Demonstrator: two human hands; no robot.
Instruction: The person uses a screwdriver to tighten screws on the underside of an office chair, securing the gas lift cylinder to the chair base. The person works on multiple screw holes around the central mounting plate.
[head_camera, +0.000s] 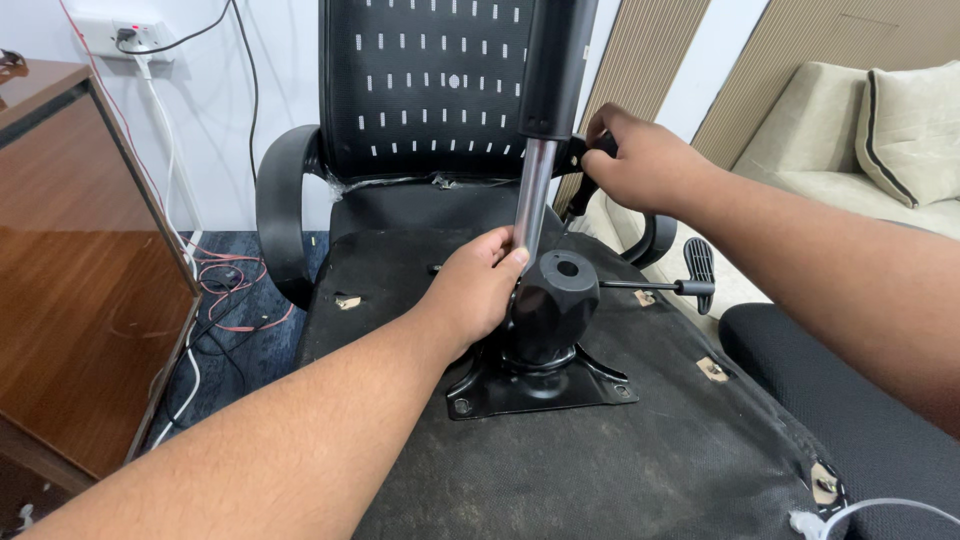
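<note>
The black office chair with a perforated plastic back (430, 90) lies tipped so that the dusty black underside of its seat (600, 450) faces up and fills most of the view, its far edge meeting the backrest and its near right corner running out of the frame. To the left there is a strip of dark carpet with loose red and white cables (225, 290) between the curved black armrest (280, 210) and the glossy brown wooden cabinet (90, 290), so little room on that side; to the right a second black fabric seat (830, 390) sits close against the edge, with a beige sofa and cushion (880, 130) beyond. Bolted near the middle of the underside is the black metal mounting plate (545, 385), carrying a black bulbous housing (555, 300) from which a thin black lever with a paddle end (680, 285) points off to the right. Out of that housing rises the gas lift cylinder, a shiny steel rod with a black upper sleeve (535, 190); its long axis stands nearly upright, leaning slightly right, top end out of view. The left hand (480, 290) is wrapped around the rod's base, thumb pressed on the steel. The right hand (640, 165) is closed over a black handle behind the cylinder.
</note>
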